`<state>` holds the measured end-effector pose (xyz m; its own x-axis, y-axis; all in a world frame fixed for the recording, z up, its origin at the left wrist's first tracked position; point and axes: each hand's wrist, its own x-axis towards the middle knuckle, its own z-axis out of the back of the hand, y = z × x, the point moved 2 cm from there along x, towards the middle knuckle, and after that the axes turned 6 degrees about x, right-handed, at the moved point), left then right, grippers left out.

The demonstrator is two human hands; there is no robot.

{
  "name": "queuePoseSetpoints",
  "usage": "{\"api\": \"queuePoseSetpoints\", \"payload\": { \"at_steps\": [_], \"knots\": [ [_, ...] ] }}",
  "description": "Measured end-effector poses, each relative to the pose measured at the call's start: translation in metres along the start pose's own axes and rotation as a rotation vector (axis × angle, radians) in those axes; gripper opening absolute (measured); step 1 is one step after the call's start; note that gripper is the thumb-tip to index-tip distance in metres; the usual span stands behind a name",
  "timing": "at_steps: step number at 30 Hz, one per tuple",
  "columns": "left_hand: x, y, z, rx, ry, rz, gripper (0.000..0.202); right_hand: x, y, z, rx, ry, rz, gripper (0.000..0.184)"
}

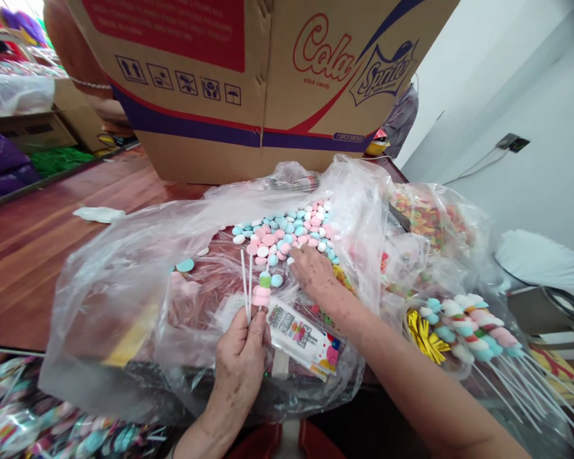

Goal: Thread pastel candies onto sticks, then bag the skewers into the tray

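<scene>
My left hand (243, 347) is closed around several thin white sticks (243, 280), held upright. One of them carries threaded marshmallows (261, 293), pink ones below with green and blue ones on top. My right hand (313, 271) reaches to the near right edge of a loose pile of pink, blue and white marshmallows (287, 229). Its fingers are curled down and pressed together at the pile; whether a piece is between the fingertips is hidden. A single blue marshmallow (277, 280) lies beside the loaded stick. Under my hands is a printed packet of clear bags (299, 338).
A large cardboard box (263, 95) stands behind the pile. Crumpled clear plastic (115, 274) spreads over the wooden table (23, 255). Finished marshmallow skewers (483, 325) and gold twist ties (425, 338) lie at right. Wrapped candies (52, 414) fill the lower left. Another person's arm (86, 64) shows behind.
</scene>
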<state>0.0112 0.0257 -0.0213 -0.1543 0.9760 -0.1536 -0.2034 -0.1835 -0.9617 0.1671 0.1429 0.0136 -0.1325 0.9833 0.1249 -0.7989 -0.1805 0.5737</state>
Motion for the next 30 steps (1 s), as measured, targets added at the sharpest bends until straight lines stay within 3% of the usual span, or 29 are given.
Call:
{"api": "queuePoseSetpoints", "payload": {
  "at_steps": [9,18,23,26,30],
  "knots": [
    [-0.001,-0.003,0.0,-0.003,0.001,-0.015,0.038,-0.016,0.012,-0.003,0.001,0.126,0.173,0.017],
    [0.0,0.0,-0.001,0.013,0.006,-0.002,0.038,-0.029,0.02,-0.024,0.153,0.152,0.2,0.025],
    [0.0,-0.002,0.001,0.035,0.026,-0.036,0.036,-0.021,0.005,-0.023,0.433,0.048,0.032,0.019],
    [0.0,-0.003,0.001,0.068,0.05,-0.061,0.035,-0.014,-0.007,-0.01,0.693,-0.018,-0.116,0.011],
    [0.001,-0.004,-0.001,0.146,0.09,-0.102,0.035,-0.011,-0.013,0.014,1.035,-0.035,-0.219,0.018]
  ]
}}
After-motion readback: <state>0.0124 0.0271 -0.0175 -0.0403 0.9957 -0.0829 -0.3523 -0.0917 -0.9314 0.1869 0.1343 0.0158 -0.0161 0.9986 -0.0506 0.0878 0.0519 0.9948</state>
